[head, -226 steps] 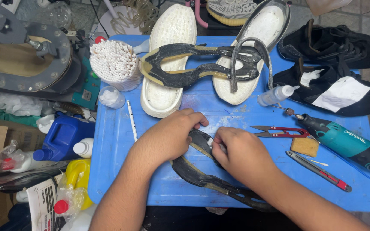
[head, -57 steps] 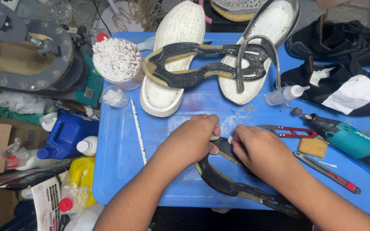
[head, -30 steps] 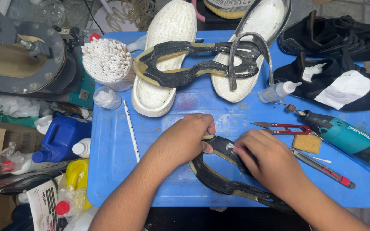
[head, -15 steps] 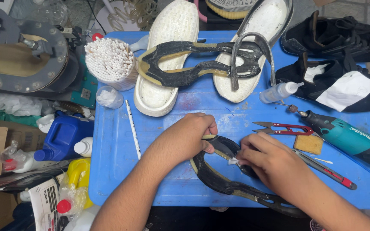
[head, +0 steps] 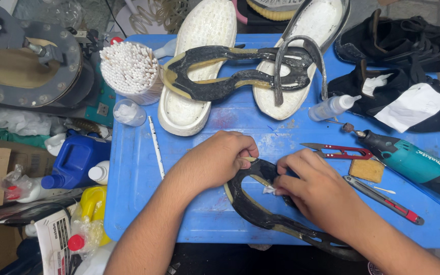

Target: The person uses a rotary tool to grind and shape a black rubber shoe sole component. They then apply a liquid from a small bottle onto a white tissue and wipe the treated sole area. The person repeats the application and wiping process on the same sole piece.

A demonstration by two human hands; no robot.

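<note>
A black rubber outsole strip (head: 260, 216) with a yellowish edge lies on the blue work board (head: 138, 203) near its front edge. My left hand (head: 220, 159) pinches the strip's upper end and holds it down. My right hand (head: 314, 186) presses a small white swab or cloth bit (head: 269, 190) against the strip's inner edge. Both hands sit close together over the strip's top loop.
Two white midsoles (head: 194, 61) with another black outsole strip (head: 230, 76) lie at the back. A cup of cotton swabs (head: 131, 69), a small glue bottle (head: 334, 107), red snips (head: 339, 150), a teal rotary tool (head: 413, 163), a utility knife (head: 383, 198) and black shoe uppers (head: 403, 46) surround the hands.
My right hand has slid a little along the strip's inner edge with the white swab. My left hand keeps its pinch on the strip's upper end.
</note>
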